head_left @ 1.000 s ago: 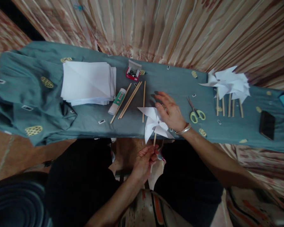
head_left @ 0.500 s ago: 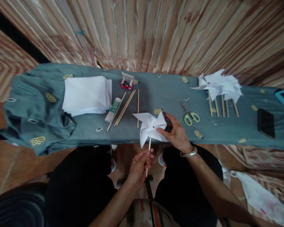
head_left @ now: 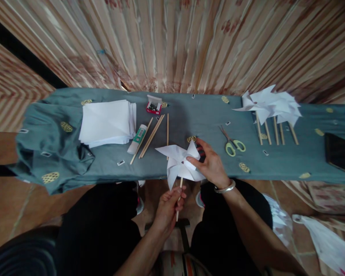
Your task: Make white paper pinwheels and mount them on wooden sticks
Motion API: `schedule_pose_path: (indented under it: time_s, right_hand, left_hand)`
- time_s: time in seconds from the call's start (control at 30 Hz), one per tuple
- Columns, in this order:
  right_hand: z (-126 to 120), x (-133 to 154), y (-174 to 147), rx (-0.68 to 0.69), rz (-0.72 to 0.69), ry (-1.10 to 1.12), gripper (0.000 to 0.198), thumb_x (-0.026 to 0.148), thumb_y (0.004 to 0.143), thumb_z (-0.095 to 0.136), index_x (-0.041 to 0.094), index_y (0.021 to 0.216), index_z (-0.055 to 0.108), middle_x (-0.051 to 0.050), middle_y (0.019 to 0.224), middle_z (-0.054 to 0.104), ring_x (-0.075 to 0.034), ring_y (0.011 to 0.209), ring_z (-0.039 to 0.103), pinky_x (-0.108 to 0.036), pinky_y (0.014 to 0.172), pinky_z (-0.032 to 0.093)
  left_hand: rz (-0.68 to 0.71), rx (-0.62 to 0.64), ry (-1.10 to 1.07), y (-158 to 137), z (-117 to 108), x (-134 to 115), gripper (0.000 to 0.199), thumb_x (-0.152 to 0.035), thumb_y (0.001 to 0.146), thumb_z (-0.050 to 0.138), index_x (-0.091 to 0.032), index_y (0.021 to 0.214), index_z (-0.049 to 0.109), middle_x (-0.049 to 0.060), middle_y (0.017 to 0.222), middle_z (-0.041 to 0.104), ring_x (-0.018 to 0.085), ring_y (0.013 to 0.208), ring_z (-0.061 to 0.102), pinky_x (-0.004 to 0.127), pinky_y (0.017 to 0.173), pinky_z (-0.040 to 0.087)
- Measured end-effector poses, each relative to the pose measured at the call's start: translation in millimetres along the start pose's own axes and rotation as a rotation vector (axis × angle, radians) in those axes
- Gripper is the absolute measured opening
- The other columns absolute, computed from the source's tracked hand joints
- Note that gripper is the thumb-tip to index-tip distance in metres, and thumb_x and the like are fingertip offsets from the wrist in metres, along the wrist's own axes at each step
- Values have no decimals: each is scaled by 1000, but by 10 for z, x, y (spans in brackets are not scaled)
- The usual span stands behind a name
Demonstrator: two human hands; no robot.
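Observation:
A white paper pinwheel point(head_left: 176, 161) on a wooden stick sits in front of me, at the near edge of the cloth-covered table. My left hand point(head_left: 171, 201) is closed around the stick below the paper blades. At the pinwheel's right side, my right hand point(head_left: 211, 163) grips it, thumb on the front of the paper near the centre pin and fingers curled round the blade edge. Part of that blade is hidden by the hand. Just beyond the pinwheel lies a single wooden stick point(head_left: 168, 130), its near end partly covered by the paper.
Left on the table point(head_left: 201, 115) are stacked white paper point(head_left: 106, 120), a glue stick point(head_left: 138, 138), loose wooden sticks point(head_left: 151, 136) and a red box of pins point(head_left: 153, 106). To the right lie green-handled scissors point(head_left: 232, 145), several finished pinwheels point(head_left: 267, 103) and a black phone point(head_left: 337, 151).
The view has shifted slightly, so the table sits a little lower. Both hands stay on the pinwheel; my right thumb now lies closer to its centre pin.

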State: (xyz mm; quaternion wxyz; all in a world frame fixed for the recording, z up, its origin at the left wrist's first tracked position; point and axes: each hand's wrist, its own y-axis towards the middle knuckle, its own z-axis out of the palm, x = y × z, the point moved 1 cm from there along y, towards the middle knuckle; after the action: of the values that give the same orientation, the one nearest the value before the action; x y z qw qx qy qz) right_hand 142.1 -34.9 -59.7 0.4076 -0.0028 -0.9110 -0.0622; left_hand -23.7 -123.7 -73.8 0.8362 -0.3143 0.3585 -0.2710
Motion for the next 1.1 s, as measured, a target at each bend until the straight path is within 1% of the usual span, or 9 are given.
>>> schedule_pose_path:
  time_s: [0.2,0.4,0.57,0.67,0.73,0.8,0.9,1.0,1.1]
  right_hand:
    - [1,34,39,-8,-2,-31,56,43,80,64,19,130,54,-12,114,69,-26,89,67,-44,83,55]
    - [62,-73,74,-40,100,117,42,38,81,61,23,120,60,-8,108,71,-19,67,66,-37,66,56]
    - [81,-198,190,-67,141,215,38,35,79,60,20,114,63,-7,102,72,-18,66,65,-35,66,54]
    - [23,-237,274,-107,134,190,39,33,78,60,19,114,63,-7,101,72,-19,69,66,-37,69,54]
    - [-29,-262,317,-139,127,154,39,34,79,59,19,115,63,-7,100,72,-20,71,66,-38,69,54]
    - [-75,-292,339,-172,119,129,41,37,80,59,17,115,62,-9,99,72,-21,74,67,-39,71,54]
    - [-107,-345,335,-195,120,144,48,46,82,59,15,118,61,-11,100,71,-23,78,67,-41,74,54]
    - [-92,-390,308,-179,127,215,56,52,79,62,17,122,58,-12,106,70,-21,78,67,-40,74,56]
    - [-56,-418,294,-176,154,280,58,46,72,70,17,121,57,-12,110,68,-20,77,67,-40,75,57]
  left_hand:
    - [-2,-3,6,16,21,-37,44,-37,49,89,-8,77,72,0,59,58,1,44,33,16,40,16]
    - [-19,-11,34,-38,14,-19,40,-35,50,88,-8,74,71,1,59,59,1,44,33,17,41,17]
    - [-89,-12,72,-265,-72,82,41,-37,52,88,-9,78,74,1,59,59,2,43,38,17,42,20]
    - [-130,-17,135,-471,-154,156,39,-41,54,86,-10,75,75,2,57,60,2,41,37,18,41,17]
    - [-137,-15,172,-596,-200,150,39,-43,55,86,-11,74,75,2,55,60,1,38,34,19,40,15]
    - [-114,-7,203,-674,-213,54,38,-44,56,85,-12,74,75,0,54,59,1,36,33,20,40,14]
    - [13,18,268,-638,-134,-274,35,-42,59,84,-12,75,75,0,54,59,0,37,30,19,41,14]
    - [219,55,337,-397,59,-711,34,-38,60,83,-12,80,75,2,60,63,1,40,32,19,41,15]
    - [394,89,368,-41,271,-1056,31,-31,60,82,-13,84,74,3,68,67,1,43,32,19,41,17]
